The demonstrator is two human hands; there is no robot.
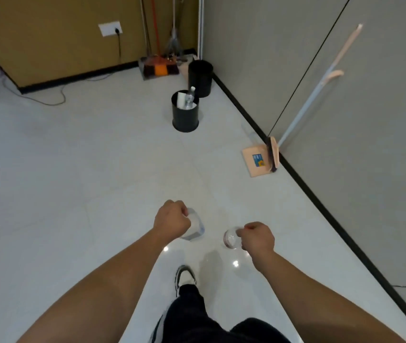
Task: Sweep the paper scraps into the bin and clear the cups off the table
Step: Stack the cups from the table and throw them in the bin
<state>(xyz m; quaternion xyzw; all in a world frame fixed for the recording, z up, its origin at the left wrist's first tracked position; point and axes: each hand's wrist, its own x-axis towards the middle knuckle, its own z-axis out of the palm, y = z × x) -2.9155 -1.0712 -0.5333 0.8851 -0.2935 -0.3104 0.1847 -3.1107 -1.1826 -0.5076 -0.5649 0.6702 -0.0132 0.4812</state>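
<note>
each hand [171, 220] [257, 237] holds a cup [195, 226] [231, 238] over open floor [85, 169].

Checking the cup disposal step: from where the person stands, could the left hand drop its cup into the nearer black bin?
Probably not yet. The left hand grips a clear cup, but the nearer black bin stands well ahead across open floor. Nothing blocks the way; walking closer should do.

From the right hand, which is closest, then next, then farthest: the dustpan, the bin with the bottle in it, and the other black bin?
From the right hand, in the head view:
1. Dustpan, ahead by the right wall.
2. Bin with the bottle, ahead and left, out on the floor.
3. Other black bin, behind that, near the corner.
</note>
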